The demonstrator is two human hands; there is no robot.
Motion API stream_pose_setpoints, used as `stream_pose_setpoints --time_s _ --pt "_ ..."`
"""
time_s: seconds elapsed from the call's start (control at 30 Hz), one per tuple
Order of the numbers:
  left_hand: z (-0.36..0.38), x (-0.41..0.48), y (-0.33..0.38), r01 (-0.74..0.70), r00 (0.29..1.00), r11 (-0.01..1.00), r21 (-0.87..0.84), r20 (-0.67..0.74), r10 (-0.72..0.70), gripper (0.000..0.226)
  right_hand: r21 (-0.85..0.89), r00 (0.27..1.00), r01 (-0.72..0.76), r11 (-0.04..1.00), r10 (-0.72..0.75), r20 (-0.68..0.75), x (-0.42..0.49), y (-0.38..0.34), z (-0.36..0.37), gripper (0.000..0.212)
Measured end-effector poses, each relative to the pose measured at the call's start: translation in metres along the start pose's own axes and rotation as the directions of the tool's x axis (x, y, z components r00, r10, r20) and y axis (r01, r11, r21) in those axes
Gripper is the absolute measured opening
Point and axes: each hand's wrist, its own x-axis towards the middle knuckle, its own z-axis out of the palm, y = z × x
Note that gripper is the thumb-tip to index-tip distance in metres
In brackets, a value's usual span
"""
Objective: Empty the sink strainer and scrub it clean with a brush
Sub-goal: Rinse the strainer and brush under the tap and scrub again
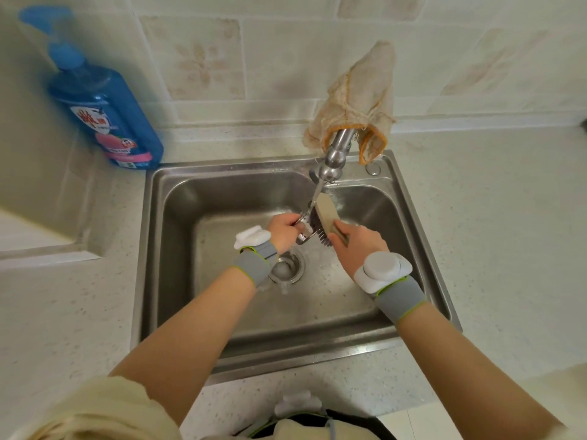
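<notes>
Over the steel sink (178, 249), my left hand (284, 231) grips the metal sink strainer (304, 228), tilted on its edge. My right hand (357, 242) holds a scrub brush (324, 219) with a pale beige back and dark bristles. The bristles press against the strainer. Water runs from the faucet (335, 157) straight onto brush and strainer. Below my left wrist the open drain hole (287, 268) shows, partly hidden by the wristband.
A blue pump bottle of dish soap (108, 112) stands on the speckled counter at the sink's back left corner. A beige cloth (359, 93) is draped over the faucet's top. A tiled wall rises behind. Counter (508, 233) extends right of the sink.
</notes>
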Motion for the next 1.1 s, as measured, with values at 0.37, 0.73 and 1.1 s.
stream_pose_setpoints --time_s 0.37,0.73,1.1 --pt "0.0 -0.001 -0.002 0.046 0.999 0.991 -0.129 0.002 -0.046 0.02 -0.003 0.997 0.07 0.998 -0.07 0.036 -0.01 0.002 0.002 0.043" --pt "0.012 -0.002 0.024 0.227 0.974 0.915 -0.333 0.07 -0.216 0.021 0.056 0.998 -0.039 0.998 0.042 -0.053 0.0 0.017 -0.007 0.045" --pt "0.001 -0.003 0.014 0.167 0.986 0.968 -0.187 0.053 -0.16 0.023 0.038 0.998 0.058 0.998 -0.059 0.028 -0.005 0.007 0.002 0.043"
